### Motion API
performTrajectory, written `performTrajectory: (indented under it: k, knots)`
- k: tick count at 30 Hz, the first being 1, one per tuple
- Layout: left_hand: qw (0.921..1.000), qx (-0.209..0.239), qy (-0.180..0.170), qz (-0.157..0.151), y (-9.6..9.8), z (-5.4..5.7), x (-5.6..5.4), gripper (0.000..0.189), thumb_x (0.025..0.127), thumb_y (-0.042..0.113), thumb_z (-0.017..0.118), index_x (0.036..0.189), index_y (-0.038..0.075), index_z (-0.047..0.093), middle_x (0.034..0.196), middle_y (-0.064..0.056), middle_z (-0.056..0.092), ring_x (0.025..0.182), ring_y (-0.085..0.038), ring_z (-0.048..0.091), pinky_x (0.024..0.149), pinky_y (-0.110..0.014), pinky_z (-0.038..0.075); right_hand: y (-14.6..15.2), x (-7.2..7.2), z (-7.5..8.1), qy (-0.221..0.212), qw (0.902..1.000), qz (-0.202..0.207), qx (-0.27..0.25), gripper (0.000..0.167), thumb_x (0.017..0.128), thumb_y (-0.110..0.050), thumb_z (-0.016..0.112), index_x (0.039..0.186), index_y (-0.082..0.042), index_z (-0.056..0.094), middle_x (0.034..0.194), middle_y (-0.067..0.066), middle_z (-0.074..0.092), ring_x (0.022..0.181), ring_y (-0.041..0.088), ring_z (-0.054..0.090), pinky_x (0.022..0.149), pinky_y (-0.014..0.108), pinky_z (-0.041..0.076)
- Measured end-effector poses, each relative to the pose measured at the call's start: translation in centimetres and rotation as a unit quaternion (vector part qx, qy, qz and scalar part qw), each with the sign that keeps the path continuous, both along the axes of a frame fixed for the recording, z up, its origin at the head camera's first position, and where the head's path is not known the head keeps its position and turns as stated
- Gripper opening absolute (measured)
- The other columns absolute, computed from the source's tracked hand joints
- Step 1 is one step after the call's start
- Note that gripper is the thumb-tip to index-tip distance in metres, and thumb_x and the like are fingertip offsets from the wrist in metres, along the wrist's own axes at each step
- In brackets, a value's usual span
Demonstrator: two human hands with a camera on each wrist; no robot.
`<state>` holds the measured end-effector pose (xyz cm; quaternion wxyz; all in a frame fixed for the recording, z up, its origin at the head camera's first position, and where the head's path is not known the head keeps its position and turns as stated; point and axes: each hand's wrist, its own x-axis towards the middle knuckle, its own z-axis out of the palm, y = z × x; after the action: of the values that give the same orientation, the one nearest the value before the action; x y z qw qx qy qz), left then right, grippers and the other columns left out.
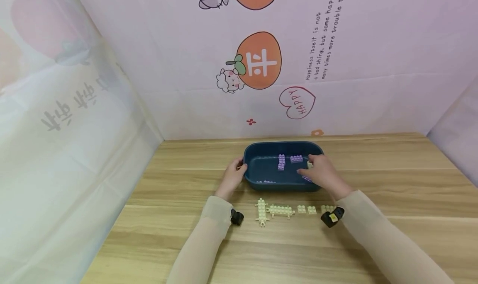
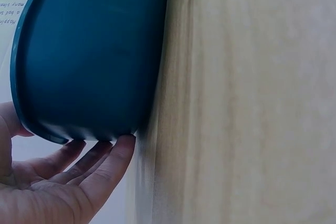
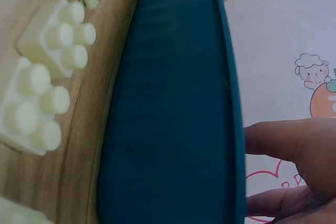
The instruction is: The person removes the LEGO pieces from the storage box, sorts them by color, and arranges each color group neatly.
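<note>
A dark blue plastic basin (image 1: 261, 183) stands on the table, with several purple building bricks (image 1: 296, 158) inside. My left hand (image 1: 232, 177) grips the basin's left end; in the left wrist view its fingers (image 2: 107, 169) press the outer wall, with the thumb at the rim. Reaching over the right end, my right hand (image 1: 324, 174) has thumb and forefinger spread inside the basin. A cream brick (image 1: 310, 165) shows between them, close to the fingertips. The right wrist view hides those fingertips behind the basin wall (image 3: 173, 103).
In front of the basin lie cream pieces in a row: an upright studded plate (image 1: 262, 212), a sideways plate (image 1: 281, 210), two small square bricks (image 1: 301, 209) and another brick (image 1: 327, 208) partly behind the right wrist camera. A printed cloth (image 1: 201, 110) hangs behind the table.
</note>
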<state>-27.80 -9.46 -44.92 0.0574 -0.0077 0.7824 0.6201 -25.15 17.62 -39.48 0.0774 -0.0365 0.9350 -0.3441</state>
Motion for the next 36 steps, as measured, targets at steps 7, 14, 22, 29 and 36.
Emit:
performTrajectory:
  k: [7,14,22,29,36]
  knots:
    - [1.0,0.003,0.003,-0.008,-0.1,-0.3,0.1,0.043,0.102,0.017,0.046,0.143,0.003,0.045,0.139,-0.017,0.052,0.121,-0.029,0.054,0.085,-0.032,0.052,-0.3,-0.8,-1.0,-0.005,0.9991,0.004,0.042,0.07,0.091,-0.022,0.064,0.136,0.024,0.034,0.141,0.042,0.033,0.131,0.051,0.038,0.105,0.058,0.038]
    - [1.0,-0.001,0.005,-0.006,-0.1,-0.3,-0.1,0.043,0.102,0.018,0.047,0.142,0.004,0.045,0.139,-0.014,0.052,0.122,-0.027,0.053,0.087,-0.033,0.052,-0.5,-1.1,-1.0,-0.034,0.9986,-0.011,0.039,0.067,0.094,-0.02,0.06,0.136,0.023,0.033,0.14,0.042,0.037,0.123,0.049,0.047,0.104,0.059,0.039]
    - [0.9999,0.009,0.005,-0.012,-0.2,-0.3,-0.1,0.042,0.102,0.018,0.046,0.142,0.004,0.045,0.139,-0.015,0.052,0.122,-0.027,0.053,0.089,-0.033,0.052,-0.6,-1.6,-1.1,-0.035,0.9976,-0.012,0.058,0.047,0.095,-0.017,0.057,0.122,0.021,0.049,0.124,0.038,0.052,0.094,0.036,0.057,0.089,0.052,0.051]
    - [0.9996,0.019,-0.003,-0.023,-0.4,-0.1,-0.1,0.044,0.103,0.017,0.046,0.144,0.002,0.043,0.142,-0.019,0.048,0.126,-0.032,0.05,0.093,-0.037,0.052,-0.6,-2.3,-1.3,-0.023,0.9974,-0.014,0.066,0.047,0.092,-0.015,0.061,0.119,0.021,0.051,0.128,0.04,0.05,0.108,0.045,0.056,0.097,0.055,0.047]
    - [0.9996,0.015,-0.001,-0.022,-0.3,0.7,0.4,0.044,0.103,0.016,0.045,0.144,0.0,0.041,0.143,-0.02,0.047,0.129,-0.031,0.048,0.1,-0.042,0.048,-0.8,-3.0,-1.4,-0.041,0.9975,-0.027,0.051,0.041,0.09,-0.016,0.064,0.114,0.016,0.055,0.11,0.029,0.058,0.086,0.031,0.056,0.078,0.044,0.051]
